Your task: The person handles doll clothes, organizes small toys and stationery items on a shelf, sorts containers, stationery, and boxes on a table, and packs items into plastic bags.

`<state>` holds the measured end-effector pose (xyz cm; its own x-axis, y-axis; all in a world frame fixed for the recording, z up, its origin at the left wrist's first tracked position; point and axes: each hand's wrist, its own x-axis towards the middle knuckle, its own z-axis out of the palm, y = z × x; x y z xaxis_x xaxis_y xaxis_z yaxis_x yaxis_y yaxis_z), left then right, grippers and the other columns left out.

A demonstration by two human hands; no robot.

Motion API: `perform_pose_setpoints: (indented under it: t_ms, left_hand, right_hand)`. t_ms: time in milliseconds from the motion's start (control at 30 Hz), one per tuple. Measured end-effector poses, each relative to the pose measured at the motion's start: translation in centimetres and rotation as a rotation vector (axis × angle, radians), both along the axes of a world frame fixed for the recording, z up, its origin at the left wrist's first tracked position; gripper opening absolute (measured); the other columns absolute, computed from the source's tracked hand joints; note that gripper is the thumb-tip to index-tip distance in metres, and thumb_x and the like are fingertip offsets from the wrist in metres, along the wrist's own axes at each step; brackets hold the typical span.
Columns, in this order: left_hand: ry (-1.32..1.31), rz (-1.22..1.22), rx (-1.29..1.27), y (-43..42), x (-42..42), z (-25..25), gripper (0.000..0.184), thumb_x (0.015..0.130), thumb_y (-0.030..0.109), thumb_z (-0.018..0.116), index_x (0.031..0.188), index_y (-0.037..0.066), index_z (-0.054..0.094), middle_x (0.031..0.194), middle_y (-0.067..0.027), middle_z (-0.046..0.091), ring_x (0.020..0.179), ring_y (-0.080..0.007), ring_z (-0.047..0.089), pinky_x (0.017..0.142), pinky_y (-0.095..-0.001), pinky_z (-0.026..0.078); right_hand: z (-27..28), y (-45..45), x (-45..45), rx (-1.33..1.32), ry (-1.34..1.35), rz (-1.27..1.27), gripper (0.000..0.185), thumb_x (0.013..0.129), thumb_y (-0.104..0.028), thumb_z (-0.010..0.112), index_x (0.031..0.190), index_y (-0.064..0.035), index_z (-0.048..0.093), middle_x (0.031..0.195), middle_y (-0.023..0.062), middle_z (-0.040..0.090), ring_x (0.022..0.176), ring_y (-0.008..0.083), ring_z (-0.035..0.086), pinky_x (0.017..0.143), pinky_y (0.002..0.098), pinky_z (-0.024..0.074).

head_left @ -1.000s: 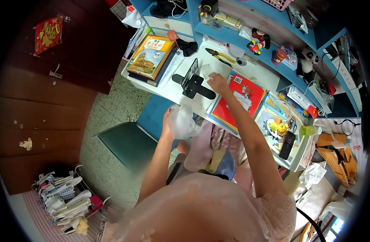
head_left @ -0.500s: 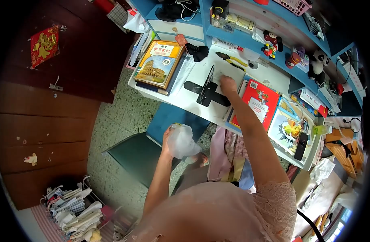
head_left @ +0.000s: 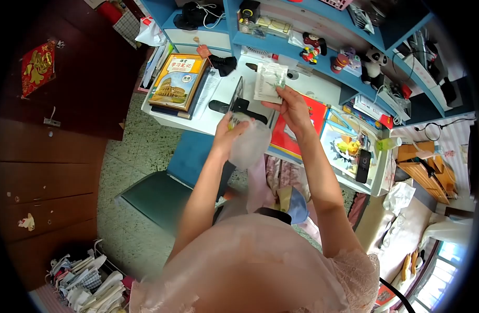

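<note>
My left hand (head_left: pixel 226 136) is closed on a translucent, whitish plastic bag (head_left: pixel 251 146), which hangs puffed out in front of the desk edge. Something yellow shows at the top of the bag, too small to name. Between the thumb and fingers of my right hand (head_left: pixel 293 110) is a flat white packet (head_left: pixel 271 82) with a green plant print, raised above the desk. A black stand (head_left: pixel 238 98) with an upright plate is on the desk behind the bag. The packet largely covers the pliers lying behind it.
A stack of books (head_left: pixel 178 83) stands at the desk's left end, a red book (head_left: pixel 307 117) to the right. Further right lies a black phone (head_left: pixel 363 166). Blue shelves (head_left: pixel 302 51) with a panda toy (head_left: pixel 374 63) run along the back. A chair (head_left: pixel 156 201) is in front.
My right hand has lifted off the desk and now has the packet in it. My left hand has come up closer to the desk with the plastic bag. The view has shifted to the right.
</note>
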<state>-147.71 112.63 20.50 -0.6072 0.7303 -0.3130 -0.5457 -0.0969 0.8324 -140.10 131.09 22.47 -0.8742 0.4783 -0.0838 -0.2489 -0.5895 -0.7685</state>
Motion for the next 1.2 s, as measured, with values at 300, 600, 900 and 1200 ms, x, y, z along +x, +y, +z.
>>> perform_pose_setpoints:
  t_ms: [300,600,900,1200]
  left_hand:
    - [0.124,0.129,0.071,2.0,1.5,2.6,0.035,0.08,0.0,0.058,0.107,0.009,0.037,0.087,-0.0061,0.054,0.073,-0.0105,0.056,0.061,-0.0231,0.047]
    - [0.282,0.341,-0.003,0.5,2.9,2.5,0.05,0.078,0.003,0.06,0.121,0.011,0.037,0.096,-0.0054,0.055,0.074,-0.0106,0.056,0.063,-0.0238,0.047]
    - [0.279,0.225,-0.066,-3.9,3.9,3.5,0.05,0.078,-0.003,0.054,0.126,0.005,0.046,0.1,-0.0021,0.058,0.077,-0.007,0.055,0.064,-0.0203,0.045]
    - [0.142,0.56,0.149,-18.5,1.6,4.5,0.03,0.087,0.021,0.059,0.11,0.002,0.057,0.097,-0.0031,0.06,0.085,-0.0099,0.054,0.073,-0.0253,0.044]
  right_hand:
    - [3.5,-1.8,2.0,0.113,-0.071,0.014,0.028,0.091,-0.015,0.048,0.109,0.005,0.053,0.103,0.0108,0.06,0.09,0.0196,0.061,0.079,0.0325,0.0537]
    - [0.6,-4.3,2.4,0.753,-0.264,0.018,0.028,0.085,-0.027,0.062,0.086,0.0007,0.062,0.065,-0.0007,0.057,0.065,0.0031,0.052,0.053,0.0196,0.0412]
    - [0.3,-10.1,1.5,0.561,-0.334,-0.032,0.041,0.081,-0.03,0.067,0.094,0.0082,0.059,0.07,0.0046,0.061,0.06,0.0054,0.052,0.05,0.0213,0.0425]
    - [1.4,-26.6,-0.9,0.359,-0.064,0.214,0.046,0.082,-0.023,0.066,0.117,-0.0009,0.048,0.1,0.0062,0.059,0.086,0.0113,0.056,0.073,0.0256,0.0459]
